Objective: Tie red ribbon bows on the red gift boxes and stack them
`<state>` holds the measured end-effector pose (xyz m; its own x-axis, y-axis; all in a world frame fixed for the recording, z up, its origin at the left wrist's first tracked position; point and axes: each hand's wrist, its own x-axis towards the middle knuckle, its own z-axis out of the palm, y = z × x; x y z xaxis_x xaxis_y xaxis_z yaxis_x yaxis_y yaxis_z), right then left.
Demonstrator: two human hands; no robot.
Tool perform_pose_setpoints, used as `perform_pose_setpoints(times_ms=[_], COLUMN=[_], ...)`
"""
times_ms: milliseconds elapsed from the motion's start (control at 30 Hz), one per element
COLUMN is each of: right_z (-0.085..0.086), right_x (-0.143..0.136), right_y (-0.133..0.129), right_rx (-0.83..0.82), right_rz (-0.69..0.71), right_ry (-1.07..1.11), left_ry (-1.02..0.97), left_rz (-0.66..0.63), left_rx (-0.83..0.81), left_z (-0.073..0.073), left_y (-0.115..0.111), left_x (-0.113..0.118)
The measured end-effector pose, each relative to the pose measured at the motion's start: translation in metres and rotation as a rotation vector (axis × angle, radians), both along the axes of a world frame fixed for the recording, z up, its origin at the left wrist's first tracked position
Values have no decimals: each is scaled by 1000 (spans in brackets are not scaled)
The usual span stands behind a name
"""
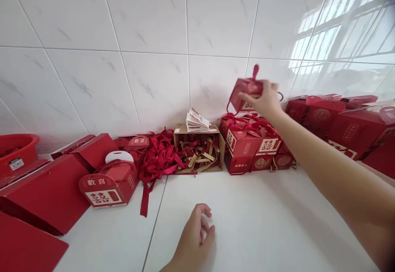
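Observation:
At the back right, my right hand (267, 99) grips a small red gift box (242, 93) with a dark red cord and a tassel. It is held up, tilted, over a stack of red gift boxes (245, 140) tied with red ribbon bows. My left hand (197, 235) rests low over the white tabletop (262, 222), its fingers curled loosely and apart, with nothing in it. Beyond it, a cardboard box (222, 148) holds a tangle of red and gold strips (199, 156). White printed cards (196, 122) lie on top of that box.
Left of the cardboard box lies a heap of red ribbons (160, 152). A red carry box (114, 179) stands beside larger red boxes (52, 185) and an orange-red basin (18, 150). More red boxes (324, 115) line the right side, against the tiled wall (154, 87).

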<state>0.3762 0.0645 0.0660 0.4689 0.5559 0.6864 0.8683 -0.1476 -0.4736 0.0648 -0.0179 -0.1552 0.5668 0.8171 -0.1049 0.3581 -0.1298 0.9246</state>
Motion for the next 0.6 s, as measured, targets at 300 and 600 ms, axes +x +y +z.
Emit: perform_pose_setpoints(times_ms=[300, 600], right_z=[-36, -174], right_x=[-24, -99], right_y=[13, -130], right_rx=[-131, 78], right_rz=[11, 463], right_ry=[-95, -401], left_ry=[3, 321], left_rz=[27, 174], left_rx=[2, 954], left_z=[7, 126], left_y=[-8, -14], left_x=[-3, -81])
